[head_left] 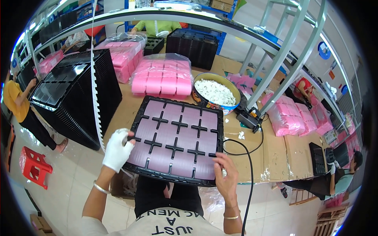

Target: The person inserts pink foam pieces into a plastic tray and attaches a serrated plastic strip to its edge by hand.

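A black plastic tray [174, 148] lies before me on the cardboard-covered table, its near edge toward my body. Purplish-pink sheets [165, 135] line its compartments, between raised black cross-shaped dividers. My left hand [119, 148], in a white glove with bare fingertips showing, curls its fingers and thumb at the tray's left rim. Bare and with fingers stretched out, my right hand [226, 173] is at the near right corner; its fingertips reach the rim. Past the tray's far right corner stands a round tin [237, 103] full of small white pieces [214, 91].
Bagged pink sheets [161, 76] lie behind the tray. A tall stack of black trays [78, 84] stands left. A black cable [251, 173] hangs at the right, near a power adapter [248, 118]. A toothed white strip [94, 78] hangs at left. Co-workers sit or stand around.
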A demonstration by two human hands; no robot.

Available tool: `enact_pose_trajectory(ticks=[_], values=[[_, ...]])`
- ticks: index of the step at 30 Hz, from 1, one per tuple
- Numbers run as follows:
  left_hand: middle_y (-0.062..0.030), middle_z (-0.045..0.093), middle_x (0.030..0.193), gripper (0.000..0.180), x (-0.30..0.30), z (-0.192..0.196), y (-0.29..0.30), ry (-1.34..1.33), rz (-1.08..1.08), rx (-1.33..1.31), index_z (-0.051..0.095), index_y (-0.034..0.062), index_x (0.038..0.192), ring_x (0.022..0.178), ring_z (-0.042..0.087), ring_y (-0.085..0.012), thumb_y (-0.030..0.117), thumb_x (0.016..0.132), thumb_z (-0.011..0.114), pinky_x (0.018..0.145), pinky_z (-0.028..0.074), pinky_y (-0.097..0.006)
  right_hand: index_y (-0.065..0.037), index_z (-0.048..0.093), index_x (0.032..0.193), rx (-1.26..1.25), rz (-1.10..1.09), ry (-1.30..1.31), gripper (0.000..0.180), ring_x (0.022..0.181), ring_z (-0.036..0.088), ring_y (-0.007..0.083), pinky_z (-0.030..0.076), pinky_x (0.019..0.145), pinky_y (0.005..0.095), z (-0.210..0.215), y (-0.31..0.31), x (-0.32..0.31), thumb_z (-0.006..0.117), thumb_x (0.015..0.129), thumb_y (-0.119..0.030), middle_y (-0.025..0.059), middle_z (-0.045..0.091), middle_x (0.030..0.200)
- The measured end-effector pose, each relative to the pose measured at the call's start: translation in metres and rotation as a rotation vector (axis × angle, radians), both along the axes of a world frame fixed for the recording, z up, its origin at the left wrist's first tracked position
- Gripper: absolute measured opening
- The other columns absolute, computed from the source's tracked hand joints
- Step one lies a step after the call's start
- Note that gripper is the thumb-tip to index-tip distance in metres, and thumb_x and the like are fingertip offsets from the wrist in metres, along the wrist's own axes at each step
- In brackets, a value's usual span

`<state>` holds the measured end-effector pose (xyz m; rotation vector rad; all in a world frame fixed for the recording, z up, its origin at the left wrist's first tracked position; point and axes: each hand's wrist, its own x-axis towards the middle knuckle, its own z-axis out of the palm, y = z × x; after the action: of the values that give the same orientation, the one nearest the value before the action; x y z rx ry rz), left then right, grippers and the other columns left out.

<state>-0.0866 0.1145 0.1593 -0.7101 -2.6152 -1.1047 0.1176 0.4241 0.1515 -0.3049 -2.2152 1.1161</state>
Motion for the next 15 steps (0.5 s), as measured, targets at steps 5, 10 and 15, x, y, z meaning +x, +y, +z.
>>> enact_pose_trajectory(ticks=[5, 10, 15], values=[[-0.0271, 0.061, 0.129, 0.059, -0.099, -0.031, 0.038, 0.018, 0.193, -0.03, 0.058, -0.0035, 0.129, 0.121, 0.058, -0.0429, 0.041, 0.091, 0.07, 0.103, 0.045, -0.047, -0.002, 0.057, 0.132, 0.209, 0.075, 0.027, 0.04, 0.137, 0.047, 0.042, 0.036, 0.115, 0.0474, -0.009, 0.036, -0.091, 0.066, 0.094, -0.014, 0.0251, 0.052, 0.143], [-0.0338, 0.051, 0.143, 0.098, -0.179, -0.031, 0.101, -0.312, 0.139, -0.176, 0.041, -0.0081, 0.147, 0.132, 0.053, -0.0443, 0.058, 0.083, 0.073, 0.11, 0.044, -0.045, 0.003, 0.039, 0.147, 0.422, -0.249, -0.057, 0.078, 0.137, 0.046, 0.0451, 0.035, 0.116, 0.0477, -0.077, 0.13, -0.199, 0.076, 0.088, -0.033, 0.0317, 0.046, 0.146], [-0.0319, 0.053, 0.142, 0.094, -0.189, -0.055, 0.102, -0.229, 0.042, -0.135, 0.038, -0.0053, 0.149, 0.132, 0.054, -0.0426, 0.045, 0.081, 0.079, 0.111, 0.043, -0.044, 0.001, 0.044, 0.142, 0.049, -0.028, -0.276, 0.076, 0.124, 0.058, 0.0422, 0.045, 0.106, 0.0438, -0.069, 0.14, -0.211, 0.078, 0.085, -0.036, 0.0294, 0.059, 0.132]])
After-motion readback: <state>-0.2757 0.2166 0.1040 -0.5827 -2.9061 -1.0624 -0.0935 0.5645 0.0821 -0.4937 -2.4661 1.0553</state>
